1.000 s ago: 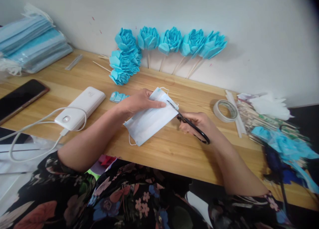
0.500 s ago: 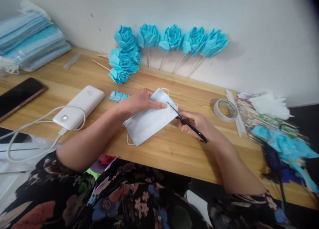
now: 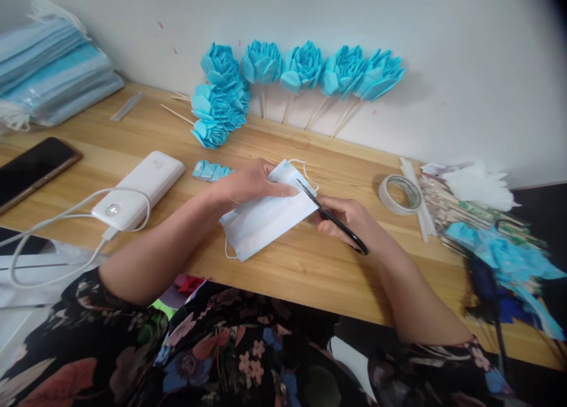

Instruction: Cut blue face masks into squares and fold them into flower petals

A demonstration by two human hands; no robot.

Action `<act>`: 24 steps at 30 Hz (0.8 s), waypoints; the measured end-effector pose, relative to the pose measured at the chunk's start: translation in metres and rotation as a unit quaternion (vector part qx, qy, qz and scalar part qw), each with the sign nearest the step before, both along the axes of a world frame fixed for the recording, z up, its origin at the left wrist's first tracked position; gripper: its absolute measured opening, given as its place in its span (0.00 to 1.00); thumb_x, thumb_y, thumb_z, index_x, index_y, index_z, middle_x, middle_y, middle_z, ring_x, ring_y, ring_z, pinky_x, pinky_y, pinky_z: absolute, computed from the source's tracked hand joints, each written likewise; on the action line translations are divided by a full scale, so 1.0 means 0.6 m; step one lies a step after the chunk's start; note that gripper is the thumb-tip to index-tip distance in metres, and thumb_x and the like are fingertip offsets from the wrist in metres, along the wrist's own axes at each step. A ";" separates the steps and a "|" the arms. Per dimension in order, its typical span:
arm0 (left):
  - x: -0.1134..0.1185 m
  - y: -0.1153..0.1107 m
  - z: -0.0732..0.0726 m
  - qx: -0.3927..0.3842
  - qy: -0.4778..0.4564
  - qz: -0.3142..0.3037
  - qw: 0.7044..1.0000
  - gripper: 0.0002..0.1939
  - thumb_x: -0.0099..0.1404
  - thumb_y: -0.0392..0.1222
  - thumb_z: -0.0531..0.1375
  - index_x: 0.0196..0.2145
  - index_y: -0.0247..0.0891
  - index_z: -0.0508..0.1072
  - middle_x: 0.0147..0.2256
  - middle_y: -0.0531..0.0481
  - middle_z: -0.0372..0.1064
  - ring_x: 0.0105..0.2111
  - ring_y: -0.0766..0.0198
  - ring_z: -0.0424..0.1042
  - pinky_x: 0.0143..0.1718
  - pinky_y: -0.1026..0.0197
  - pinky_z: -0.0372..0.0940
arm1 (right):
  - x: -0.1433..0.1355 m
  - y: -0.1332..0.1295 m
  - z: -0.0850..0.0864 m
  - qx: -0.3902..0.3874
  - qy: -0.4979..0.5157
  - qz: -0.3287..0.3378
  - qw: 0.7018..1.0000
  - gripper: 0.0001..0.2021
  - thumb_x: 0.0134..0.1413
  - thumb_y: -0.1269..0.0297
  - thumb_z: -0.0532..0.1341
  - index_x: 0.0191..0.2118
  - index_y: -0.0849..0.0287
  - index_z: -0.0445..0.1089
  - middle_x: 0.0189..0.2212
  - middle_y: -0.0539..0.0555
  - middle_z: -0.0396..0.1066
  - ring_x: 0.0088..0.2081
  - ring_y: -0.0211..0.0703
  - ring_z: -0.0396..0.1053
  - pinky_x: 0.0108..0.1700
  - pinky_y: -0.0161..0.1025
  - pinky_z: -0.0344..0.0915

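Note:
A pale blue face mask is pinched in my left hand, thumb on top, above the wooden table. White ear loops dangle from its two ends. My right hand is closed round a pair of black-handled scissors. The scissor blade lies over the mask's right part, its tip close to my left thumb. How far the blades are apart I cannot tell. Folded light blue pieces lie on the table just behind my left wrist.
Blue handmade flowers on sticks lean along the wall. On the left are bagged masks, a phone and a white power bank with a cable. A tape roll and blue scraps lie on the right.
The scissors stay over the mask's right part with only a slight shift. An ear loop at the far end now stands out wider. My left hand keeps its hold.

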State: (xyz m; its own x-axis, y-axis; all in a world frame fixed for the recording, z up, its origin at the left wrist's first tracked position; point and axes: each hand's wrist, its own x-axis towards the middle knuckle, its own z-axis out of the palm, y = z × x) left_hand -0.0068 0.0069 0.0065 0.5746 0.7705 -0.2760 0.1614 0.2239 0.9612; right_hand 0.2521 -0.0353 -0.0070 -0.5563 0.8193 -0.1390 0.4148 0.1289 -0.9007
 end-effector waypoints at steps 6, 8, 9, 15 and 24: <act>-0.003 0.002 -0.003 -0.001 0.007 0.002 1.000 0.23 0.52 0.55 0.72 0.37 0.33 0.80 0.32 0.46 0.79 0.27 0.64 0.74 0.26 0.65 0.67 | -0.001 0.000 -0.005 -0.002 -0.004 -0.008 1.000 0.28 0.52 0.35 0.64 0.37 0.60 0.72 0.26 0.48 0.57 0.28 0.36 0.54 0.29 0.35 0.51; -0.003 0.003 -0.005 -0.001 0.010 0.002 1.000 0.23 0.52 0.56 0.72 0.37 0.33 0.80 0.33 0.46 0.79 0.27 0.63 0.74 0.26 0.64 0.67 | -0.001 0.000 -0.006 0.006 -0.001 -0.010 1.000 0.27 0.53 0.36 0.64 0.35 0.60 0.71 0.25 0.47 0.55 0.27 0.36 0.52 0.28 0.35 0.50; -0.003 0.003 -0.005 -0.001 0.012 0.001 1.000 0.23 0.52 0.56 0.72 0.38 0.33 0.80 0.33 0.46 0.79 0.27 0.63 0.74 0.26 0.64 0.67 | -0.001 0.000 -0.006 0.009 0.000 -0.010 1.000 0.26 0.53 0.36 0.64 0.34 0.60 0.71 0.25 0.47 0.54 0.27 0.35 0.51 0.28 0.35 0.49; -0.003 0.003 -0.007 -0.001 0.013 0.004 1.000 0.23 0.52 0.56 0.72 0.37 0.34 0.80 0.33 0.46 0.79 0.27 0.62 0.74 0.26 0.63 0.67 | -0.005 0.000 -0.002 0.002 0.003 -0.014 1.000 0.27 0.50 0.35 0.65 0.32 0.59 0.70 0.24 0.47 0.53 0.26 0.35 0.49 0.27 0.35 0.48; -0.004 0.003 -0.003 0.006 0.013 0.015 1.000 0.24 0.51 0.57 0.72 0.37 0.34 0.80 0.32 0.46 0.78 0.27 0.63 0.73 0.26 0.63 0.65 | -0.001 0.000 -0.002 -0.008 0.007 -0.007 1.000 0.29 0.49 0.32 0.64 0.34 0.59 0.68 0.26 0.48 0.60 0.28 0.36 0.55 0.28 0.35 0.53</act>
